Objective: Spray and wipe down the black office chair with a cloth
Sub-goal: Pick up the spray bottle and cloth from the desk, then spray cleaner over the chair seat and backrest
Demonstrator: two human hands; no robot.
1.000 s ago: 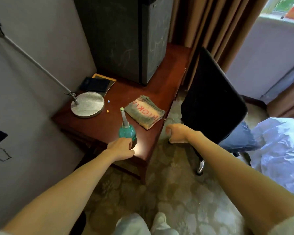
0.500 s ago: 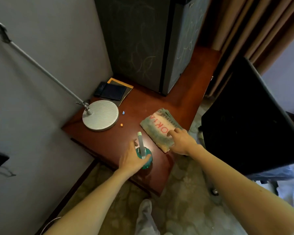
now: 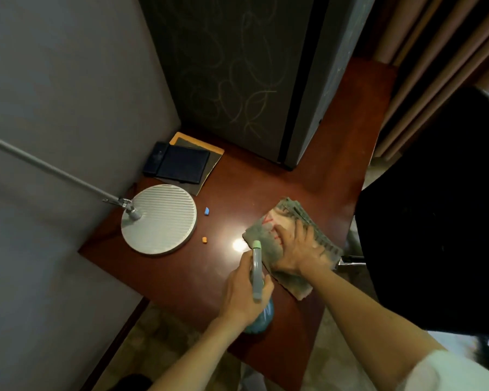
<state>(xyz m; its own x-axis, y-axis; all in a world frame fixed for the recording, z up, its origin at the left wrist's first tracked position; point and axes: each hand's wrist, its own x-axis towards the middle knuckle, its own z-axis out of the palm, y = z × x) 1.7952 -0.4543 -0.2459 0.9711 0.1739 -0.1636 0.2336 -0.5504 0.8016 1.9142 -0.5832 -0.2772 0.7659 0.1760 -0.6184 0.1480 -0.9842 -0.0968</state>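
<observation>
A teal spray bottle (image 3: 261,317) with a grey nozzle stands near the front edge of the reddish wooden desk (image 3: 237,187). My left hand (image 3: 244,289) is wrapped round its neck. Just right of it lies a folded grey-green cloth (image 3: 266,238) with red lettering. My right hand (image 3: 299,249) lies on top of the cloth with its fingers spread. The black office chair (image 3: 435,221) stands at the right, its backrest close to the desk's edge.
A desk lamp with a round ribbed base (image 3: 160,222) and a long slanted arm stands on the left. Dark wallets (image 3: 178,163) lie by the wall. A dark cabinet (image 3: 237,74) fills the back. Two small bits, blue (image 3: 206,211) and orange (image 3: 204,239), lie mid-desk.
My left hand has closed round the spray bottle. My right hand has moved from the desk edge onto the cloth. The view has come closer to the desk.
</observation>
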